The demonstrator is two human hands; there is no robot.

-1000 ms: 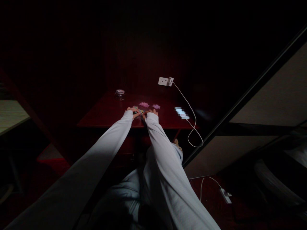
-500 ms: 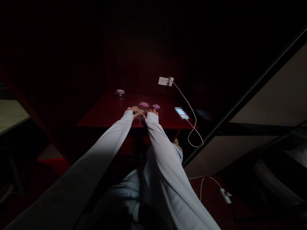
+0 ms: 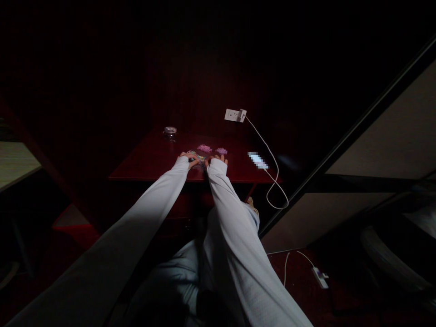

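Charger (image 3: pixel 242 114) plugged into wall socket (image 3: pixel 230 115); white cable (image 3: pixel 278 169) to lit phone (image 3: pixel 258 160); power strip (image 3: pixel 319 278) on floor (image 3: pixel 301 284).

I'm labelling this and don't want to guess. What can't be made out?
All in the head view:
Multicoloured pile: partly covered by the left hand; pieces too small.
Right hand: its own back and sleeve hide any grip.
Lit device: blocked out by pixelation.
Jar: too small and dark to show contents.

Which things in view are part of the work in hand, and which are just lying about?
Likely in the work:
- mixed-colour pile of small pieces between left hand and right hand
- pink pile
- purple pile
- perhaps the clear jar

Probably just lying about:
- phone
- white charging cable
- power strip on the floor
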